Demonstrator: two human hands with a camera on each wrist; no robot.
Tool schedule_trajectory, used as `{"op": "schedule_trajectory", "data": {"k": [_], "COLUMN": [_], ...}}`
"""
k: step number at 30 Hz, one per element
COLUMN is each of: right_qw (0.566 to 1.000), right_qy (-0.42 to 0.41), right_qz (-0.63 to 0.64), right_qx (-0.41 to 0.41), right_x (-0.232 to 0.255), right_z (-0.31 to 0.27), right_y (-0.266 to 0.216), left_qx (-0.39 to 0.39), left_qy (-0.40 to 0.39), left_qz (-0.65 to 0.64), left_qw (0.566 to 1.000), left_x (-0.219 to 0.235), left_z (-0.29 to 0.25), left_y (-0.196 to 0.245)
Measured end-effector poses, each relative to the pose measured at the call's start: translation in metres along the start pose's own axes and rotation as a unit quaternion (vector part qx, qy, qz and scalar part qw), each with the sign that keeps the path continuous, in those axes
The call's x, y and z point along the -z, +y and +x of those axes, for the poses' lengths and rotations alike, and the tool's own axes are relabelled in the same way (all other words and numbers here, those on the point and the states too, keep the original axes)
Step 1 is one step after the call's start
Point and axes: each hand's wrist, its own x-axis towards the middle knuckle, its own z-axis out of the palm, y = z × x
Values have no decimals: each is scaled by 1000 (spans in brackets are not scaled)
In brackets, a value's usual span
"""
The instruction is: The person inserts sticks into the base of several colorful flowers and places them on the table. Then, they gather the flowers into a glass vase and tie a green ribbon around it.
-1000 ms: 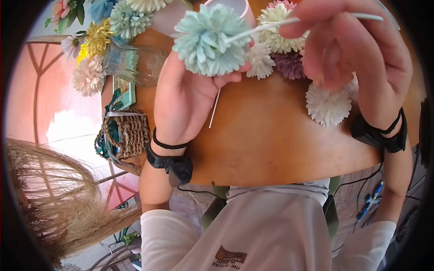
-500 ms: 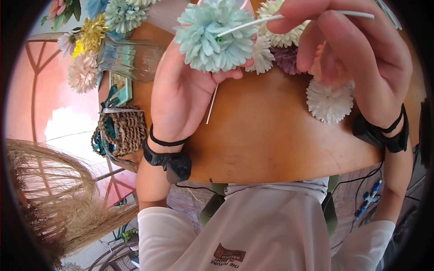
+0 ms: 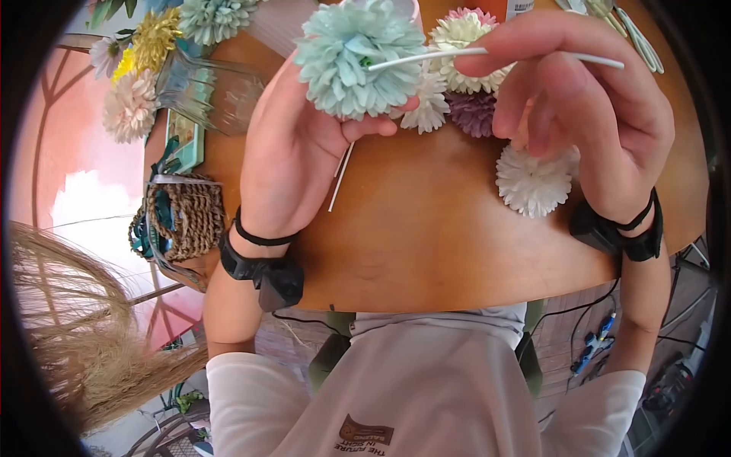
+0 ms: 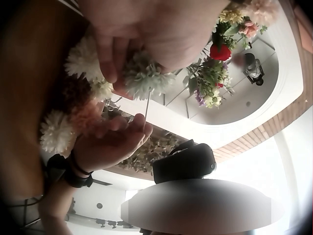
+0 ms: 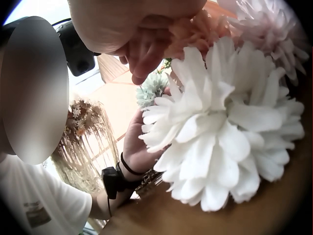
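Flower (image 3: 352, 68) well apart from basket (image 3: 193, 221)

A brown wooden bench (image 3: 426, 244) with a curved edge stands above a greyish, plank-patterned floor (image 3: 565, 343), a green chair (image 3: 329, 359) at its near side. Beyond its left end, bright white light (image 3: 99, 206) washes over a pink, line-crossed panel (image 3: 68, 133).

Woven basket (image 3: 196, 218) w/ green ribbon (image 3: 162, 212) on L side of tbl (image 3: 426, 228), nr dried grass (image 3: 91, 335).
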Motion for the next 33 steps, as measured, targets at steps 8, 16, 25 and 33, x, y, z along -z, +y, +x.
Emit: {"op": "schedule_trajectory", "data": {"k": [8,16,25,33], "right_qw": [999,998,997,998], "right_qy": [-23,-35,-53,-38], "right_qz": [-19,-36,-36,-49], "right_qx": [24,34,47,33], "right_x": [4,5,10,8], "right_z": [1,2,-2,0], "right_y": [2,2,1,1], "left_qx": [6,6,-5,-8], "left_qy": [52,66,64,77], "left_qz": [41,56,59,57], "left_qw": [998,996,996,995], "left_x": [-8,-11,-11,-12], "left_z": [-1,-1,-1,-1], "left_y": [0,0,1,0]}}
